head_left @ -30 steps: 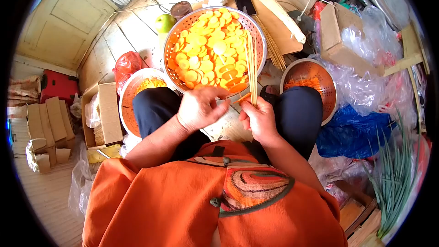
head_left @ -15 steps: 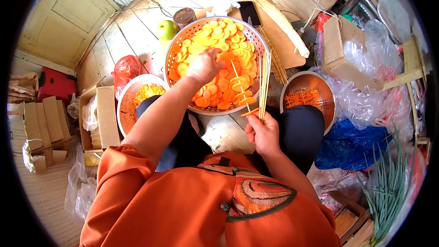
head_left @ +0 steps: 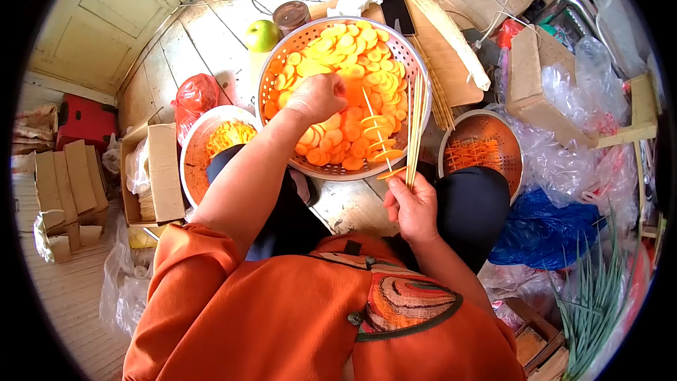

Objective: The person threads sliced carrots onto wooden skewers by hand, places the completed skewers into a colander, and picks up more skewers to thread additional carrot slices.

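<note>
My left hand [head_left: 319, 99] is over the carrot slices [head_left: 331, 142] in a large perforated metal colander [head_left: 264, 92]. Its fingers are curled closed, and what they hold, if anything, is hidden. My right hand [head_left: 413, 204] grips a bundle of thin wooden skewers [head_left: 418, 127] at the colander's near right edge. From the same hand a single skewer [head_left: 369, 104] leans out to the left, threaded with several spaced carrot slices [head_left: 392, 154]. Its bare tip points up over the colander.
A smaller colander [head_left: 518, 144] on the right holds threaded carrot pieces. On the left, a bowl [head_left: 189, 162] contains carrot shreds, beside a red bag [head_left: 194, 104]. A green apple [head_left: 262, 35], a jar [head_left: 291, 15], a phone [head_left: 397, 14] and a wooden board [head_left: 451, 74] lie beyond.
My left hand has curled its fingers closed over the slices. The right hand with the skewers sits slightly further right and lower in view; the camera view has also shifted a little.
</note>
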`<state>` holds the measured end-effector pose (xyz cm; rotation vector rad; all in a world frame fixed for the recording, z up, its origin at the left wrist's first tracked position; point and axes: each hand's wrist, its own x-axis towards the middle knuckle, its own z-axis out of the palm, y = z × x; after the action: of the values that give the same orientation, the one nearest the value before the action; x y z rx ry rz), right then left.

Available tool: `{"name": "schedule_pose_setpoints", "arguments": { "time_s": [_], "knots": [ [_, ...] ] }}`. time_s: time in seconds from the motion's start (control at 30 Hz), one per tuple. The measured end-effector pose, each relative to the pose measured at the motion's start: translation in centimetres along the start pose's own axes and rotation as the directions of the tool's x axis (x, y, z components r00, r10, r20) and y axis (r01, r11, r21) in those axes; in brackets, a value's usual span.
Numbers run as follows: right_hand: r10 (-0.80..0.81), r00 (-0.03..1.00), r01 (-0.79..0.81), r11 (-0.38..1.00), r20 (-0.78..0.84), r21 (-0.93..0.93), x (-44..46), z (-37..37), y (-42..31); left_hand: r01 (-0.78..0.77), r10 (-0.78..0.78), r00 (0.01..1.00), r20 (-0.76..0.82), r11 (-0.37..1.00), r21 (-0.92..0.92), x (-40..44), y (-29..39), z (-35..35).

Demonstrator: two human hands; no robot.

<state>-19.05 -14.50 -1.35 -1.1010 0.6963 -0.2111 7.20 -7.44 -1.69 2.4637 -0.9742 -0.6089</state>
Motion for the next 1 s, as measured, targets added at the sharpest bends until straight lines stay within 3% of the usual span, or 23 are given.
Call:
{"name": "schedule_pose_setpoints", "arguments": {
  "time_s": [0.03,0.13,0.3,0.4,0.43,0.47,0.5,0.57,0.7,0.8,0.93,1.0],
  "knots": [
    [0.001,1.000,-0.001,1.000,0.002,0.002,0.0,0.0,0.0,0.002,-0.002,1.000,0.000,1.000,0.002,-0.6,-0.2,-0.5],
    [-0.003,1.000,0.003,1.000,0.018,0.004,-0.1,0.1,0.1,-0.028,-0.011,0.989,0.150,0.967,0.254,-2.4,0.0,-1.1],
    [-0.038,0.998,0.038,0.999,0.042,-0.014,-0.3,0.5,0.5,0.010,-0.037,0.995,0.089,0.959,0.283,-3.2,-0.3,0.3],
    [-0.032,0.997,0.037,0.997,0.072,-0.064,-0.5,0.3,0.6,-0.074,0.061,0.996,0.066,0.975,0.210,-3.6,-0.3,-0.1],
    [-0.035,0.997,0.039,0.997,0.073,-0.064,-0.6,0.3,0.6,0.066,-0.054,0.994,0.100,0.991,-0.118,-4.0,0.2,-0.8],
    [-0.025,0.996,0.033,0.995,0.088,-0.089,-0.8,0.3,0.6,0.209,-0.150,0.974,0.170,0.881,-0.425,-4.3,0.5,-1.3],
    [-0.014,0.995,0.026,0.993,0.103,-0.114,-0.9,0.3,0.5,0.209,-0.149,0.974,0.169,0.881,-0.424,-4.3,0.6,-1.3],
    [0.003,0.995,0.009,0.993,0.100,-0.120,-1.0,0.4,0.4,0.253,-0.228,0.962,0.147,0.553,-0.794,-4.4,0.7,-1.3],
    [0.001,0.994,0.014,0.991,0.111,-0.133,-1.0,0.4,0.4,0.261,-0.247,0.952,0.179,0.356,-0.897,-4.7,1.0,-1.3],
    [0.008,0.993,0.006,0.992,0.115,-0.123,-1.1,0.4,0.4,0.241,-0.246,0.955,0.166,0.317,-0.917,-4.8,0.8,-1.1],
    [0.015,0.993,-0.001,0.993,0.115,-0.120,-1.2,0.5,0.2,0.218,-0.233,0.962,0.140,0.354,-0.909,-5.0,0.9,-1.1],
    [0.018,0.993,-0.004,0.993,0.116,-0.119,-1.2,0.5,0.3,0.181,-0.231,0.970,0.078,0.462,-0.868,-5.1,1.2,-1.1]
  ]
}}
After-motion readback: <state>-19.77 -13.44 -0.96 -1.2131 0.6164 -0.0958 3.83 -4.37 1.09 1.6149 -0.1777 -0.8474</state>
